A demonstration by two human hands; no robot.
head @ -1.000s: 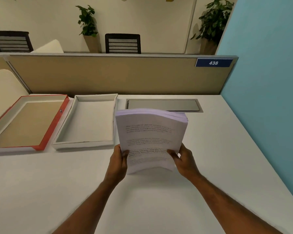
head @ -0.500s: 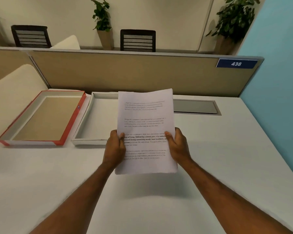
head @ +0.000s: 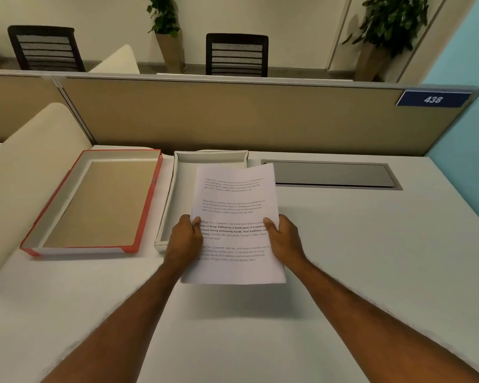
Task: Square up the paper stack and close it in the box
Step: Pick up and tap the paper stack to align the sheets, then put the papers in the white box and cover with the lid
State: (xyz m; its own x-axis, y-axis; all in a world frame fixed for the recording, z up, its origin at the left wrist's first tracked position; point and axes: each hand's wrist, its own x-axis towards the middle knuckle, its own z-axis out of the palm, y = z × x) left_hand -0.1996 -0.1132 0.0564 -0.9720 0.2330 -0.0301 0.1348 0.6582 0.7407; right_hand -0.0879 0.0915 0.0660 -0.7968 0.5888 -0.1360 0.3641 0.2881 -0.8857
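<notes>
I hold a white paper stack [head: 234, 200] with printed text in both hands, above the desk and partly over the white box tray. My left hand [head: 183, 240] grips its left edge with the thumb on top. My right hand [head: 284, 239] grips its right edge the same way. The white box tray [head: 172, 194] lies open on the desk, its right part hidden behind the sheets. To its left lies the red-edged box lid [head: 147, 203], inside facing up, showing a brown board bottom.
A tan partition [head: 233, 117] runs along the back of the white desk [head: 371, 258], with a blue "438" label [head: 432, 99]. A grey cable hatch [head: 332, 175] sits flush in the desk at the back right. A blue wall [head: 470, 161] borders the right side.
The stack was standing bent on the desk a second ago; it has been lifted, turned flat and moved left and forward over the white tray. Both hands kept their hold.
</notes>
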